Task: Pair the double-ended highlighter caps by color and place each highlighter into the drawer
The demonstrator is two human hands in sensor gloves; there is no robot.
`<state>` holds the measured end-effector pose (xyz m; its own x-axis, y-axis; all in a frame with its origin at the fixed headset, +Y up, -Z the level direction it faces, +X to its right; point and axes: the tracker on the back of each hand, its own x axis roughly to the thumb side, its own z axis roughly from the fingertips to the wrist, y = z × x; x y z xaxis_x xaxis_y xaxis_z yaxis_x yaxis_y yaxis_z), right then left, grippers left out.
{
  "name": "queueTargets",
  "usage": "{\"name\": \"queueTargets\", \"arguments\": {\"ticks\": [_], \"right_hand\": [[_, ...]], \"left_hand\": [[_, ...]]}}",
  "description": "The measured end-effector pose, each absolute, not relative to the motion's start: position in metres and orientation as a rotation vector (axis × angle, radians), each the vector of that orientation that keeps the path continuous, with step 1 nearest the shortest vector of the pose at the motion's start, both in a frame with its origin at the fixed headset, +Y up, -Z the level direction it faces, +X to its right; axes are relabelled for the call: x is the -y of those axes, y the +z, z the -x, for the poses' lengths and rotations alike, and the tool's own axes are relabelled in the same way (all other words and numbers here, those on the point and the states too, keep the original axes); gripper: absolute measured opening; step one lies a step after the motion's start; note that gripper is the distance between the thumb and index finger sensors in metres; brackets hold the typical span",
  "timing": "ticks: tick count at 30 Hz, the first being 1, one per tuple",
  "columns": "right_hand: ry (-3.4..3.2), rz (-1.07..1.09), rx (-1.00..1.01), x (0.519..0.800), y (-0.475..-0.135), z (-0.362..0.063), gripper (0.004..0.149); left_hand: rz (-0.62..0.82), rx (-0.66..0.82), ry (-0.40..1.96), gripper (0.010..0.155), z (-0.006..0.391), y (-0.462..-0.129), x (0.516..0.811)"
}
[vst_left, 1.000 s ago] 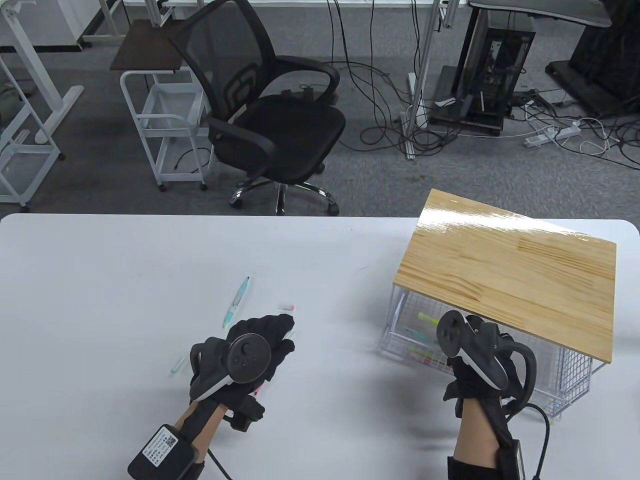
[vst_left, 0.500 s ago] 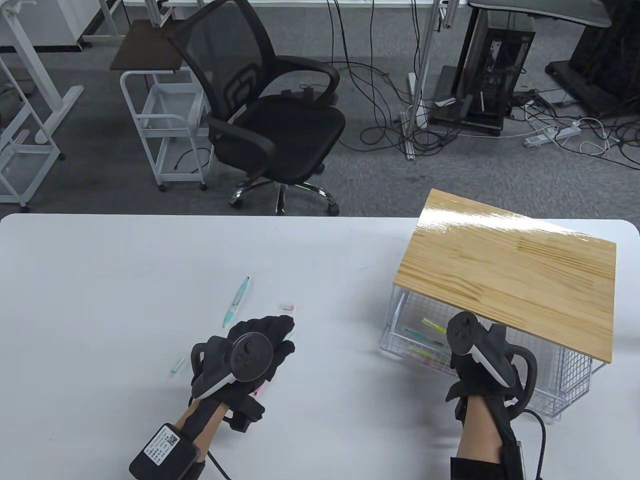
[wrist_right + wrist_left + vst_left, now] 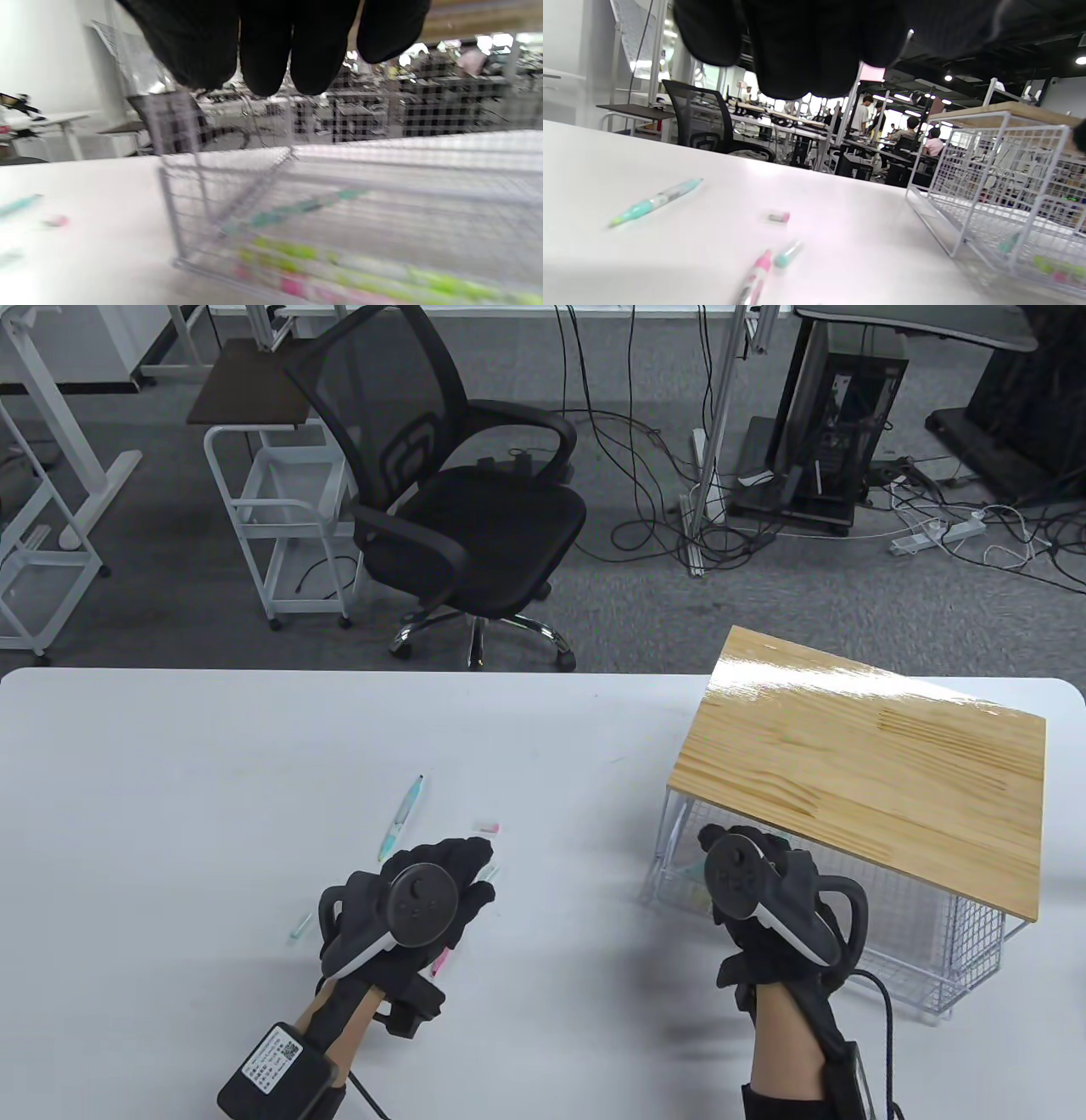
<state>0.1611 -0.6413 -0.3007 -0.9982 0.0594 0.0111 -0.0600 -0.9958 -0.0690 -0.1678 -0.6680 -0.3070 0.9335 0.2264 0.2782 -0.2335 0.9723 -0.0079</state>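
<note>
Hovering over the drawer (image 3: 848, 933), the right hand (image 3: 768, 899) seems empty, fingers relaxed (highlighters (image 3: 297, 254) lie beneath it). The left hand (image 3: 416, 899) hovers over a pink highlighter (image 3: 755, 277) on the surface (image 3: 212, 780); I cannot tell whether it grips. Next: fit the loose pink cap (image 3: 485, 824) nearby.
</note>
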Motion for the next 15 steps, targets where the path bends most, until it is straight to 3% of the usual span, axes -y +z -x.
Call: {"name": "queueTargets", "arguments": {"ticks": [8, 15], "right_hand": [[3.082, -0.323, 0.267, 0.621, -0.281, -0.106, 0.054], [3.108, -0.456, 0.248, 0.63, -0.282, -0.082, 0.053]], "left_hand": [[0.077, 0.137, 0.128, 0.064, 0.176, -0.323, 0.69], [0.345, -0.016, -0.04, 0.074, 0.17, -0.336, 0.73]]}}
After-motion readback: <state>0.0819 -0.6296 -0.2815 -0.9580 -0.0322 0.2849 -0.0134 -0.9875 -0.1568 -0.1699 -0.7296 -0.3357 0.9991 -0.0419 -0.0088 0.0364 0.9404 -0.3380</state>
